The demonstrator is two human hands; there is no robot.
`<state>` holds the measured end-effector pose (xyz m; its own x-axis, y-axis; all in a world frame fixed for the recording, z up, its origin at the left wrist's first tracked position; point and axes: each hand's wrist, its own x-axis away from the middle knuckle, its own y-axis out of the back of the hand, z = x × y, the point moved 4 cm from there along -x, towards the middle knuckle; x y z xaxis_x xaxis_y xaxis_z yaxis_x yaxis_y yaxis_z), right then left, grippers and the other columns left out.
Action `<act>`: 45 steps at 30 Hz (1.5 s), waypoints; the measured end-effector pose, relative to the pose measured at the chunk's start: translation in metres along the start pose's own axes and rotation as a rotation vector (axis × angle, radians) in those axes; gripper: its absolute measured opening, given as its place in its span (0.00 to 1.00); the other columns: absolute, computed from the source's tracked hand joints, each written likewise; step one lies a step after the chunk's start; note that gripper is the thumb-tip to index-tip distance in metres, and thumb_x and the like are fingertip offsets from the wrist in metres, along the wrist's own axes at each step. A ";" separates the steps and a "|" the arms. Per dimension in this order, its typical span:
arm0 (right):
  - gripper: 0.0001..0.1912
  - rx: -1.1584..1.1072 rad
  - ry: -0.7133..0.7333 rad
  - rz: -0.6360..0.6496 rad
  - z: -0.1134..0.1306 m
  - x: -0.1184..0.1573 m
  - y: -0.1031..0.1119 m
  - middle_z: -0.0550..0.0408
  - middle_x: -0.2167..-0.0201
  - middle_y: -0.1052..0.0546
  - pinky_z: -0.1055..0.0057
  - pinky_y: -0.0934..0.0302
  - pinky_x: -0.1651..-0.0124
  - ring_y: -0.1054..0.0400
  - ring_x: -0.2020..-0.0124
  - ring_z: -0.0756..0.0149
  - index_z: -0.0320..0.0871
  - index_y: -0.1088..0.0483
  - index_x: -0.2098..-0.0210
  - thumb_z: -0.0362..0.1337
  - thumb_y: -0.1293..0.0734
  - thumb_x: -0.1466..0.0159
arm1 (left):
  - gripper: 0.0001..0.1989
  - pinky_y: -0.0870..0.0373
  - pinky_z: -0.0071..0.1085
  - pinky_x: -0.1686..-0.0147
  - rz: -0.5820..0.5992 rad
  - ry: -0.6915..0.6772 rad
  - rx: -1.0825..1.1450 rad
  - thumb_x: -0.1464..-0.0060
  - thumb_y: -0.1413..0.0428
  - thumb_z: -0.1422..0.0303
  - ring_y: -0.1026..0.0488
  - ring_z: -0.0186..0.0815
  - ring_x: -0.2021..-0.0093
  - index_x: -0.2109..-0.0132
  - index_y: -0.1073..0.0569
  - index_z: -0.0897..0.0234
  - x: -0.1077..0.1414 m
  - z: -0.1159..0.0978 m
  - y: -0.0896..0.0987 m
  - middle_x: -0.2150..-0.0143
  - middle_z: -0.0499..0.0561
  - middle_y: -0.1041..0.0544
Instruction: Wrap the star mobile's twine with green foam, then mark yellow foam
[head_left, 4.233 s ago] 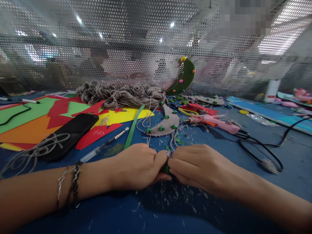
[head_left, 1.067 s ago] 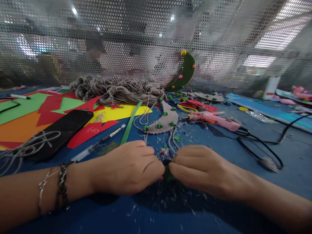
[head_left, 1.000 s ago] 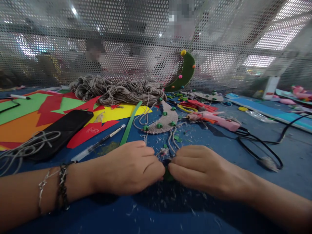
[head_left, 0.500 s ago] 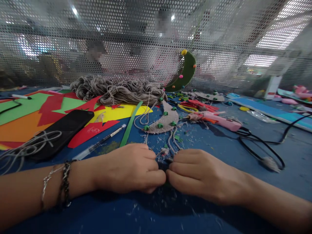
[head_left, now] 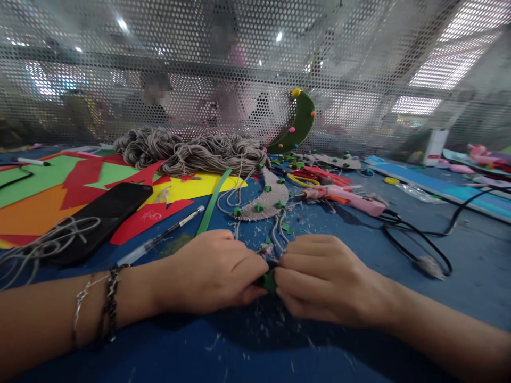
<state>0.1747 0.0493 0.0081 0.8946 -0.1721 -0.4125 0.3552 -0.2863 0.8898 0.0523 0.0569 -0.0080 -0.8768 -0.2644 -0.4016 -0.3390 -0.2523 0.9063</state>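
Left hand point(head_left: 217, 271) and right hand point(head_left: 331, 282) nearly meet at lower centre of the frame, fingers curled and pinched on a small green piece point(head_left: 270, 280) between them. I find neither hand nearer; its long axis I cannot tell behind the fingers. Farther up the surface point(head_left: 359, 354), the grey crescent point(head_left: 268, 198) opens toward upper left.

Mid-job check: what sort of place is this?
Most likely a craft workspace, though whether a workshop or a classroom I can't tell. Signs of it: cut coloured sheets, a heap of grey cord and what looks like a pink glue gun.
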 end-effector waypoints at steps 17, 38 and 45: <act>0.18 -0.005 -0.030 0.130 -0.012 0.002 0.003 0.56 0.81 0.36 0.73 0.54 0.75 0.49 0.78 0.71 0.37 0.35 0.74 0.30 0.51 0.36 | 0.07 0.49 0.30 0.77 -0.003 0.151 -0.097 0.43 0.60 0.71 0.37 0.32 0.77 0.68 0.40 0.63 0.002 0.004 -0.007 0.76 0.45 0.33; 0.18 -0.085 0.037 0.222 -0.005 -0.002 -0.003 0.57 0.80 0.36 0.72 0.54 0.74 0.50 0.78 0.71 0.40 0.38 0.78 0.28 0.52 0.37 | 0.08 0.48 0.30 0.73 -0.005 -0.044 -0.102 0.50 0.56 0.74 0.41 0.30 0.80 0.75 0.39 0.64 0.001 -0.004 -0.004 0.80 0.43 0.34; 0.15 -0.044 -0.013 0.160 -0.006 -0.002 -0.002 0.60 0.81 0.38 0.73 0.52 0.66 0.49 0.78 0.74 0.41 0.40 0.78 0.30 0.50 0.38 | 0.15 0.48 0.30 0.77 -0.047 0.042 -0.144 0.45 0.59 0.63 0.39 0.31 0.80 0.76 0.39 0.63 -0.001 -0.003 0.001 0.81 0.45 0.34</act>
<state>0.1740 0.0555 0.0084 0.9371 -0.2245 -0.2673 0.2205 -0.2129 0.9519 0.0534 0.0544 -0.0071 -0.8450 -0.2874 -0.4510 -0.3240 -0.3957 0.8593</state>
